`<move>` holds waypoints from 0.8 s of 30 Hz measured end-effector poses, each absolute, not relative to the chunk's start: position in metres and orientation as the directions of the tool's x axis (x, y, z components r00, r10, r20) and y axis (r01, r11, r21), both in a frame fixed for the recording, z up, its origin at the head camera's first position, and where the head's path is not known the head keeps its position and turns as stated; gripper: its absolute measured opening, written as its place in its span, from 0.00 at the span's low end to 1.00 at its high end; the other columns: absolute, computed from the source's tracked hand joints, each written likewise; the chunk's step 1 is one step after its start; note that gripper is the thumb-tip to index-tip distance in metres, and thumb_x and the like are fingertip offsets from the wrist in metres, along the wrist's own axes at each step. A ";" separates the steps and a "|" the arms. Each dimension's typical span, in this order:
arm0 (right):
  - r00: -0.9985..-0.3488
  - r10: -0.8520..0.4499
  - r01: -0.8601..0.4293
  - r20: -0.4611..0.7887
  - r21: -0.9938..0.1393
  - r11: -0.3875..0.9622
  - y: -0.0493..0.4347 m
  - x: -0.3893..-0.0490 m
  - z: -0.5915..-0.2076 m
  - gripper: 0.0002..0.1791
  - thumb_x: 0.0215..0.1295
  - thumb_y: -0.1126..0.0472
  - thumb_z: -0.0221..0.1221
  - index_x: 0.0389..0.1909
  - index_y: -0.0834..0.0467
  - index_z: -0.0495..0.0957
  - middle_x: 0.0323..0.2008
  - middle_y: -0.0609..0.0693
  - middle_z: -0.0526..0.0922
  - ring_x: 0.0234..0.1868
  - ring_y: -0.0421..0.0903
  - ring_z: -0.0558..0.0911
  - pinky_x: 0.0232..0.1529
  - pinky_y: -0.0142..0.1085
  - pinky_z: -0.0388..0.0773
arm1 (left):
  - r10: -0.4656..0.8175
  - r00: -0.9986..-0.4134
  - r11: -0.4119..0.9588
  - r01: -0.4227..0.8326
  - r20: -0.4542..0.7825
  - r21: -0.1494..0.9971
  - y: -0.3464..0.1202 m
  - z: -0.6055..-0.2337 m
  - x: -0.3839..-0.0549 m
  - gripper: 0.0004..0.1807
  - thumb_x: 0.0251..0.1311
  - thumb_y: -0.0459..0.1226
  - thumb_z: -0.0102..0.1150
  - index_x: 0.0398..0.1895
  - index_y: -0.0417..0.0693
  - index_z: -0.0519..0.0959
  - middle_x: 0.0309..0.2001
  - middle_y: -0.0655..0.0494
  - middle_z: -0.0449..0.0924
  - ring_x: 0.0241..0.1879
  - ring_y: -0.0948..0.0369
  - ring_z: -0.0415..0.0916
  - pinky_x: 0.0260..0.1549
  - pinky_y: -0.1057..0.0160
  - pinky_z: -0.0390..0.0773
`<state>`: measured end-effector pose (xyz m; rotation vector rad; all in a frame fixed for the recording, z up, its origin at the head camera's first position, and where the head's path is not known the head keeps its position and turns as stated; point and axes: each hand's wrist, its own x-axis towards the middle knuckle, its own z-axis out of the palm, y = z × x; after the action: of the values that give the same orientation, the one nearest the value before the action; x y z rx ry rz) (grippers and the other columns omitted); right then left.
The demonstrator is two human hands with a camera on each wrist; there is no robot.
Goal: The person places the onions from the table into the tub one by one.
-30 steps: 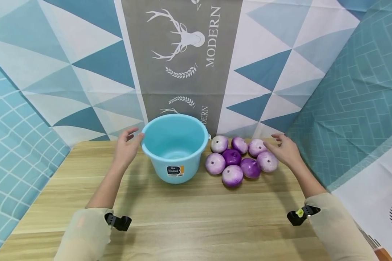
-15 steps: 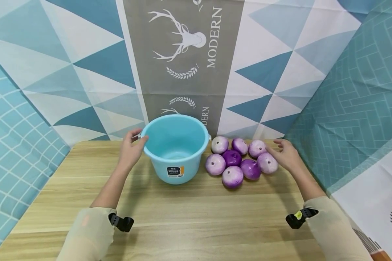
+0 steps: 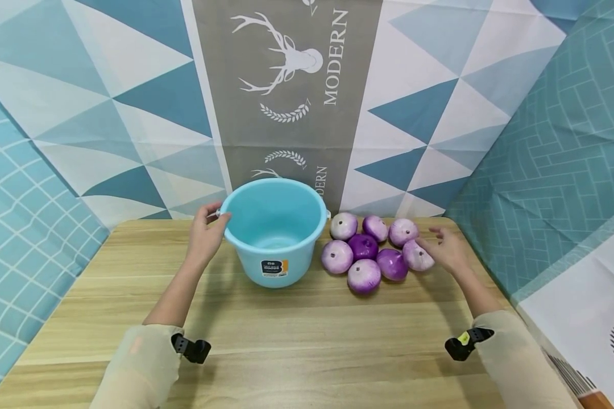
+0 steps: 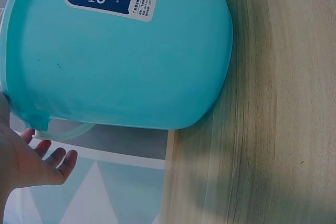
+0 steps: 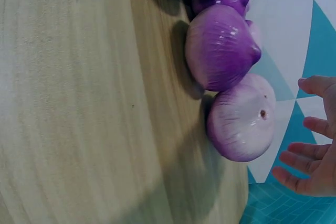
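Currently onions point(image 3: 363, 247) between left grip point(image 3: 207, 232), pinching bucket point(image 3: 275, 251), and spread right grip point(image 3: 447, 249); backdrop point(image 3: 291, 130) behind.

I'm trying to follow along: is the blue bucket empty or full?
Empty: in the head view, the bucket shows only bare blue plastic inside, and the onions lie outside it on the table.

A light turquoise bucket point(image 3: 274, 236) has a navy, white and orange label point(image 3: 274, 268); onions point(image 3: 364, 276) range from deep purple to violet-tinged white. The surface point(image 3: 312, 341) is tan wood grain, the backdrop point(image 3: 153, 102) blue and white triangles beside a grey band point(image 3: 286, 132) with white deer heads.
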<state>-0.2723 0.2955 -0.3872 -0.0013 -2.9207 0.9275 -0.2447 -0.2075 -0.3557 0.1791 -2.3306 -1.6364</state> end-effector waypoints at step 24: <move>-0.995 0.056 -0.007 0.085 -0.605 0.796 0.299 -0.279 -0.431 0.45 0.60 0.43 0.58 0.66 0.70 0.55 0.63 0.75 0.60 0.64 0.71 0.59 0.62 0.61 0.57 | -0.280 -0.947 0.343 0.053 0.156 0.938 -0.207 -0.358 -0.246 0.27 0.66 0.45 0.47 0.64 0.42 0.63 0.65 0.46 0.63 0.62 0.52 0.64 0.55 0.52 0.72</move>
<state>-0.2795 0.2988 -0.4305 -0.0392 -2.8831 0.9715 -0.2458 -0.2066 -0.3578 0.2029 -2.3218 -1.6373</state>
